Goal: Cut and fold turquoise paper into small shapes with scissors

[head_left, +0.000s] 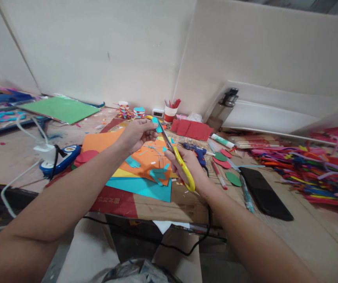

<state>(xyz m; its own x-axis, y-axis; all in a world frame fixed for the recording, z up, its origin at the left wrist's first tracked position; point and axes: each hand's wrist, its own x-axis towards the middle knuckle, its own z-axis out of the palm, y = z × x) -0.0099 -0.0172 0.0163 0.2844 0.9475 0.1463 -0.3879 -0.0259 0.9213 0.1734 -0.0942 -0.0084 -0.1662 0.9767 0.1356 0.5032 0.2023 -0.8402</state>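
My left hand [137, 134] is closed, pinching a small teal paper piece [156, 124] above the table. My right hand [188, 163] grips yellow-handled scissors [178, 159], whose blades point up toward that teal piece and meet its edge. Below the hands lie an orange paper sheet [145, 157], a teal sheet [141, 186] and small teal cut-outs [159, 175].
A blue glue gun [196, 151] and glue stick [222, 140] lie right of the hands, beside red and green paper circles [232, 179]. A black phone [264, 192] and a heap of coloured pipe cleaners [307, 169] fill the right. Green sheet [59, 109] lies far left; blue power strip [59, 159] nearer left.
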